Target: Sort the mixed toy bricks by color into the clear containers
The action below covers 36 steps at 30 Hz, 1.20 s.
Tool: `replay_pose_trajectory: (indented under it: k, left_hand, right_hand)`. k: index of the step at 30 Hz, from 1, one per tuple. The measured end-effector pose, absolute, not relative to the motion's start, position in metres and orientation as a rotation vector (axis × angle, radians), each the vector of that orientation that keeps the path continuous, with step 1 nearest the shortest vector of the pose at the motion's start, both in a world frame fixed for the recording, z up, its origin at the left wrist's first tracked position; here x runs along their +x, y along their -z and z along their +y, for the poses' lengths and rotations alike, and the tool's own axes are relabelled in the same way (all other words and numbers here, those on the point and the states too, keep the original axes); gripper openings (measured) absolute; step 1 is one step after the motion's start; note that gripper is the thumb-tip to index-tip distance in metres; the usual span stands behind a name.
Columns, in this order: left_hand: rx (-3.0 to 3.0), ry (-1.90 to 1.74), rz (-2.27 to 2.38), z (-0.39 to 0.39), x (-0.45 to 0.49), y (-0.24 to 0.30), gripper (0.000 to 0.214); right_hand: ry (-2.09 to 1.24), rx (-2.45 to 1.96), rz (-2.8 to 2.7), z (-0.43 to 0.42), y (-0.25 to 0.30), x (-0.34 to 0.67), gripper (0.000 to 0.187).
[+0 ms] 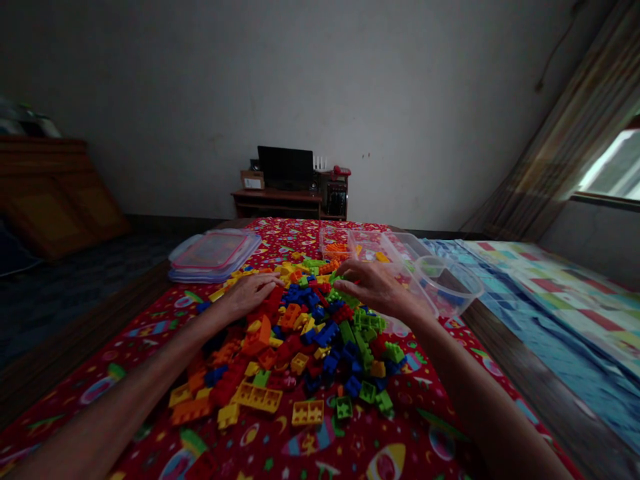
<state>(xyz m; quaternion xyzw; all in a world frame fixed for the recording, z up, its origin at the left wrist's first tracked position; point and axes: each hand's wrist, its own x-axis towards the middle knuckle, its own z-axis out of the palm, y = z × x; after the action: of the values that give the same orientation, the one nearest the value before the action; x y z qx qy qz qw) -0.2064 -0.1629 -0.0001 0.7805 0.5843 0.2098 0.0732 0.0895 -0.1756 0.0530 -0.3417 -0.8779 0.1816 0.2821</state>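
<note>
A mixed pile of plastic building bricks (295, 333) in red, blue, green, yellow and orange lies on a red patterned cloth (280, 460). On the pile's left side rests my left hand (250, 295), fingers stretched forward beside a red brick (270, 304). My right hand (375, 285) hovers at the far right part of the pile with curved fingers and the thumb apart from them. Green bricks show by its fingertips; I see nothing plainly gripped. A yellow brick (307, 413) lies hollow side up at the near edge.
Stacked plastic lids (215, 257) lie at the far left. Clear containers (406, 243) stand behind my right hand, one with orange bricks (336, 251) inside. A round clear tub (453, 283) sits at the table's right edge, next to a bed (560, 300).
</note>
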Motion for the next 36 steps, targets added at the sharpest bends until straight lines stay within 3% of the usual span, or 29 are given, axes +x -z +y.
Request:
replay_pose_trajectory:
  k: [20, 36]
  left_hand:
    - [2.299, -0.855, 1.573, -0.170, -0.203, -0.009, 0.049]
    - [2.093, -1.052, 1.712, -0.170, -0.204, -0.009, 0.048]
  right_hand:
    - [-0.417, -0.932, -2.385, -0.179, -0.055, 0.087, 0.023]
    - [-0.452, -0.913, -2.362, -0.177, -0.053, 0.087, 0.026]
